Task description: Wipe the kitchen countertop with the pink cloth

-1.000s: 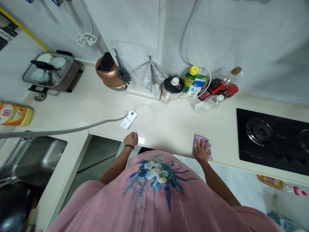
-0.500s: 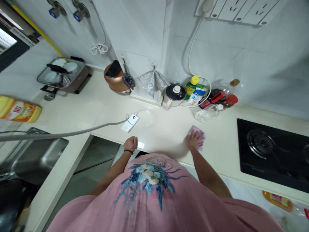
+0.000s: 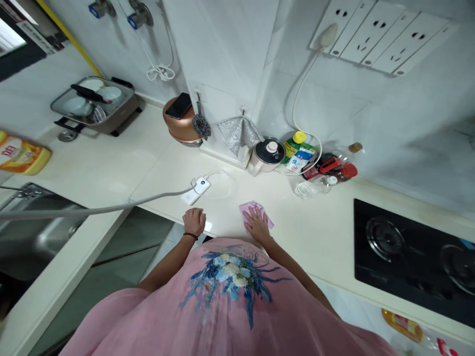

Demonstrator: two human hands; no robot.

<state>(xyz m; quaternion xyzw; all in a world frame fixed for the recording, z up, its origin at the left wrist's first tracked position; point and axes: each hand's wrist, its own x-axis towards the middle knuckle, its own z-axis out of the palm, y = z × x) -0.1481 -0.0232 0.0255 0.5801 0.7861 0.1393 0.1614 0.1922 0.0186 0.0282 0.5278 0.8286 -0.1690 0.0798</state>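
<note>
My right hand (image 3: 257, 225) holds a pink cloth (image 3: 247, 206) against the pale countertop (image 3: 297, 232), its fingers spread over the top of it. The cloth's edges show around the fingers. To the left, my left hand (image 3: 194, 221) rests near the counter's front edge with its fingers curled in; I see nothing in it. A dark beaded bracelet circles that wrist. Just beyond the left hand lies a white power bank (image 3: 192, 196) with a lit display and a thin white cable. A grey hose-like cord (image 3: 148, 199) in the foreground overlaps its end.
A small lidded pot (image 3: 267, 151) and several bottles, one a clear bottle (image 3: 311, 188), stand along the wall. The black gas hob (image 3: 408, 257) is on the right. At left are the sink (image 3: 48, 237), an electric pan holding dishes (image 3: 122, 106) and a yellow jug (image 3: 25, 155).
My right hand and the pink cloth have moved left across the counter, closer to my left hand. The camera view has shifted slightly; my left hand stays near the power bank.
</note>
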